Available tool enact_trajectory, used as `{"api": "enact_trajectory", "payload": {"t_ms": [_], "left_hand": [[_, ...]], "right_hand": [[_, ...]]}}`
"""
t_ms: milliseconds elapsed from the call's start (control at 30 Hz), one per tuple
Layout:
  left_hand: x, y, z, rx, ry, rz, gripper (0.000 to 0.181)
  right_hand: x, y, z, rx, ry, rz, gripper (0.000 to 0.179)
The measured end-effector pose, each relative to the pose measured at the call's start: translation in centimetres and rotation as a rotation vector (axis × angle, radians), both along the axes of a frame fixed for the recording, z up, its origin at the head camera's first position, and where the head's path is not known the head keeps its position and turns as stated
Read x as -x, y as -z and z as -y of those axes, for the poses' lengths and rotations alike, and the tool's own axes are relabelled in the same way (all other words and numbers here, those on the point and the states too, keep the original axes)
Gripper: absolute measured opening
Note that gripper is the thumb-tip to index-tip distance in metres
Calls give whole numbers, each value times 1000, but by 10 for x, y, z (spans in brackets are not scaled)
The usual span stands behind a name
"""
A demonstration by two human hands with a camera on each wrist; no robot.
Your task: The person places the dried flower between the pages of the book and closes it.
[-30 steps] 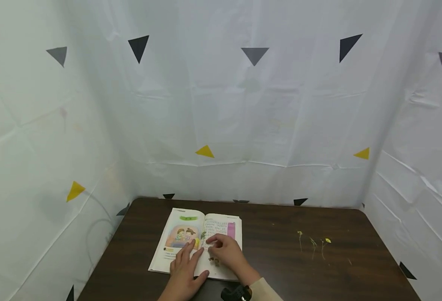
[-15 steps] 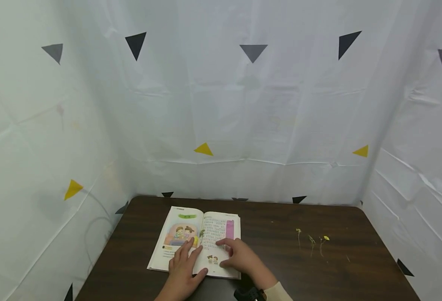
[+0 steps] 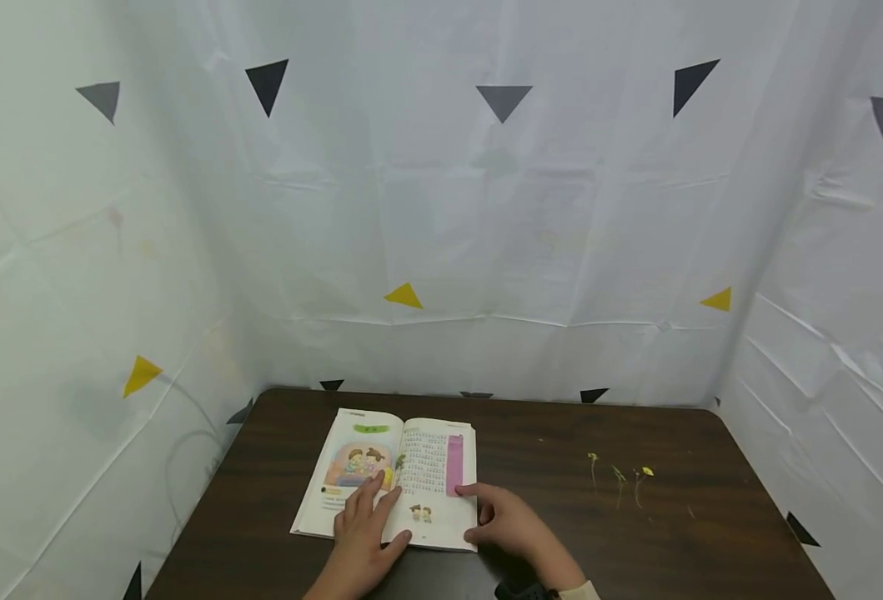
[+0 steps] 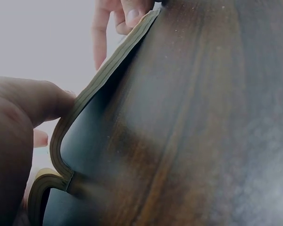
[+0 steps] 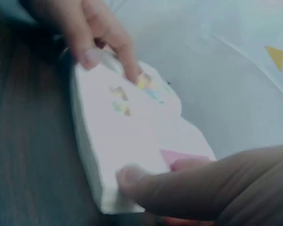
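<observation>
An open picture book [image 3: 449, 518] lies on the dark wooden table, with a small green plant sprig [image 3: 399, 461] at its central fold. My left hand [image 3: 362, 533] rests spread across the lower left page and fold. In the left wrist view its thumb bears on the thick page edges [image 4: 106, 68]. At the book's right edge is my right hand [image 3: 512, 521], index finger and thumb apart on the right page. The right wrist view shows that thumb [image 5: 137, 181] lying on the page near a corner; some fingers are partly hidden below the edge.
To the right on the table [image 3: 681, 533] lie three thin plant stems, one with a yellow flower [image 3: 647, 472]. White curtains [image 3: 501, 208] with black, grey and yellow triangles stand behind and on both sides.
My right hand has moved rightward from the sprig at the fold to the book's right edge, uncovering the printed page. The left hand stays on the book.
</observation>
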State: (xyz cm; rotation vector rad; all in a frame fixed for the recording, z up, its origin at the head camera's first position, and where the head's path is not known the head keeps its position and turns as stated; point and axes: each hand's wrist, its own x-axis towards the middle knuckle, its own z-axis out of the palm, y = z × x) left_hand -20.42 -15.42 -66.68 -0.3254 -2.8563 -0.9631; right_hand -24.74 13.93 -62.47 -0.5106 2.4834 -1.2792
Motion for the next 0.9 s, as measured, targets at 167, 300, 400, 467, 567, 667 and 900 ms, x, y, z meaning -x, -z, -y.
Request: {"api": "enact_trajectory", "payload": {"t_ms": [167,300,400,467,567,667,900], "left_hand": [[-2,2,0,-5,2,-2,67],[-3,2,0,3,-1,-32,66],[-1,1,1,6,3,-34,69],[-1,1,2,7,7,-27,75],[-1,0,3,10,16,-4,89],[-1,0,3,15,26,-1,96],[0,0,1,37,10,-20,85]], "right_hand": [[3,10,-2,43,38,62,63],[5,11,-1,41,72,58,56],[6,10,1,21,100,22,56],[5,11,3,-8,115,-21,60],[3,12,6,-78,154,-93,75],[-1,12,8,-134,188,-135,93],[-5,9,9,-186,193,-171,96]]}}
